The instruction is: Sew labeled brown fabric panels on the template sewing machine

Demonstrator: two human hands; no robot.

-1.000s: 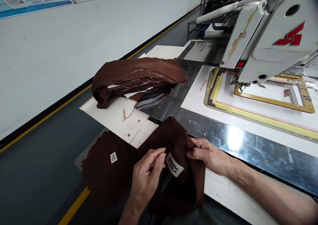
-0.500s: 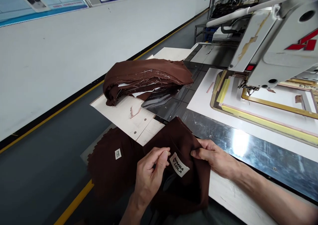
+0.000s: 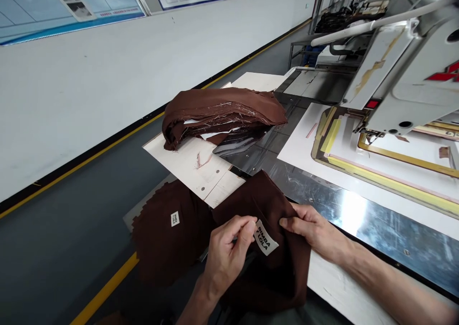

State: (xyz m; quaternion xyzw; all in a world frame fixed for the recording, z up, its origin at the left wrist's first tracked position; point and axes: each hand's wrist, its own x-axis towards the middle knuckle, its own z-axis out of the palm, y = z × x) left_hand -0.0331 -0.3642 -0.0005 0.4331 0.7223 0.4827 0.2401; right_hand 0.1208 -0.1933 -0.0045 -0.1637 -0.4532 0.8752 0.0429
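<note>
A dark brown fabric piece [image 3: 263,191] hangs in front of me at the table's near edge. On it sits a white label [image 3: 266,239] reading "BIMBA Y LOLA". My right hand [image 3: 317,231] grips the fabric to the right of the label, thumb on top. My left hand [image 3: 227,251] is closed in a pinch at the label's upper left edge; what lies between its fingertips, if anything, is too small to make out. Lower left, more brown fabric [image 3: 161,243] with a smaller-looking white label [image 3: 175,218] hangs below the table edge.
A thick folded stack of brown fabric pieces [image 3: 229,100] with frayed edges lies on the table. To the right stands a white sewing machine [image 3: 405,81] over a yellow-edged frame [image 3: 387,181]. A metal plate [image 3: 330,196] runs along the near side. The wall [image 3: 89,85] is at left.
The view has shifted slightly, so everything sits a little further right. My left pinch stays beside the label, whose left edge now looks more tilted. My right hand keeps its grip.
</note>
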